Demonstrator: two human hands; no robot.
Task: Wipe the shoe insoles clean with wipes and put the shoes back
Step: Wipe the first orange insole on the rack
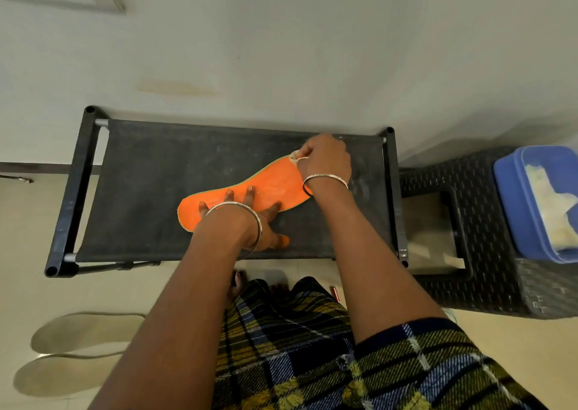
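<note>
An orange insole (275,184) lies flat on the black fabric top of a shoe rack (150,178). My left hand (250,219) presses down on its near half with fingers spread. My right hand (325,158) is at the insole's far right end, closed on a small crumpled wipe (295,157) that touches the insole's tip. Both wrists wear metal bangles. No shoe is in view.
A blue tub (513,197) holding whitish wipes sits on a dark woven stool (488,284) at the right. Two pale insoles (78,331) lie on the floor at the lower left. A wall stands right behind the rack. My checked clothing fills the bottom.
</note>
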